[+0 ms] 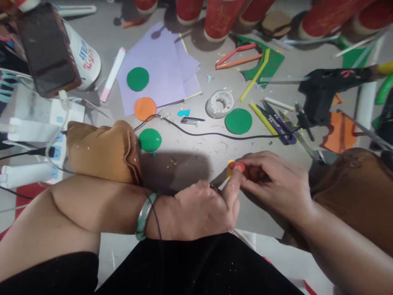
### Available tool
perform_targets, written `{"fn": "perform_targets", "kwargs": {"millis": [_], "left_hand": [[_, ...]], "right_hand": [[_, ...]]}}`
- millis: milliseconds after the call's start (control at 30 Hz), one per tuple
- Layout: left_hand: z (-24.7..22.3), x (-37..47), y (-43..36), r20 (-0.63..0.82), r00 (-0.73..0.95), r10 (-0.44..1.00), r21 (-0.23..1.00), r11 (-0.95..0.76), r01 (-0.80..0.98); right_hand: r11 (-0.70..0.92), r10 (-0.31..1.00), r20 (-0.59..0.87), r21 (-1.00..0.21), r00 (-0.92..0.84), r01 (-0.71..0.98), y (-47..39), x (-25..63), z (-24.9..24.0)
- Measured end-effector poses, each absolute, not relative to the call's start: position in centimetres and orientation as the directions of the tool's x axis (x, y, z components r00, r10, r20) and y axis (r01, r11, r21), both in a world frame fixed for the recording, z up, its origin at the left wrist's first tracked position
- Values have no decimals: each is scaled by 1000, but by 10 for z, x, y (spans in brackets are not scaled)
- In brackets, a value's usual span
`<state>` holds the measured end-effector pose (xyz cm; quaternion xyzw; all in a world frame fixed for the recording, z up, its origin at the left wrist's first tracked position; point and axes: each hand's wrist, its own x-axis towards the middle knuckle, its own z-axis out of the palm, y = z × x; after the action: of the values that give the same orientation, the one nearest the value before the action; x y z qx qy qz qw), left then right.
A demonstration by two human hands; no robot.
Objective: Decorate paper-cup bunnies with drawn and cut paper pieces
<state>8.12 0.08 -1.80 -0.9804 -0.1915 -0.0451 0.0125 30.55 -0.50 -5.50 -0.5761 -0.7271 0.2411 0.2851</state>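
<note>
Both my hands meet near the table's front edge over a small red rounded piece [237, 165]. A bit of yellow [229, 169] shows at its left side. The thumb and fingers of my right hand [276, 176] pinch this little piece from the right. From the left, my left hand [205, 211] presses a finger against it, the other fingers curled in. A green bangle [145, 217] circles the left wrist. Close above lies a green paper disc [238, 121], with a roll of white tape [220, 104] beside it.
A glue gun [319, 96] lies at right, its black cord crossing the table. Scissors [278, 123] and a cutter blade [193, 121] lie nearby. Red cups [219, 20] line the back. Purple paper [153, 65], a phone [46, 49] and a power strip [58, 151] are at left.
</note>
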Motion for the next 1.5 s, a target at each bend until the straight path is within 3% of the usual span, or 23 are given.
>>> {"fn": "perform_targets", "kwargs": {"millis": [267, 467, 700, 867, 967, 1067, 1200, 1500], "left_hand": [[-14, 81, 1, -19, 905, 424, 68, -903, 425], [-16, 81, 1, 139, 909, 392, 13, -919, 394], [-17, 82, 4, 122, 915, 385, -1, -921, 388], [-24, 83, 8, -6, 942, 336, 13, -942, 336], [-24, 85, 11, -96, 936, 338, 31, -939, 342], [-16, 86, 16, -230, 912, 340, 59, -930, 362], [-4, 87, 23, -353, 877, 328, 87, -921, 379], [-4, 85, 23, -320, 882, 346, 90, -916, 392]], "right_hand": [[200, 979, 113, -675, -168, 710, -6, 305, -52], [195, 980, 115, -678, -159, 709, -5, 304, -53], [209, 976, 104, -693, -191, 690, 1, 309, -55], [89, 966, -71, -813, -249, 575, 14, 324, -42], [-107, 979, -167, -913, -120, 393, 16, 335, -33], [-173, 985, -168, -964, 45, 202, 15, 340, -26], [-107, 975, -82, -988, 205, 113, 12, 338, -20], [16, 940, 57, -992, 337, 121, 1, 339, -4]]}}
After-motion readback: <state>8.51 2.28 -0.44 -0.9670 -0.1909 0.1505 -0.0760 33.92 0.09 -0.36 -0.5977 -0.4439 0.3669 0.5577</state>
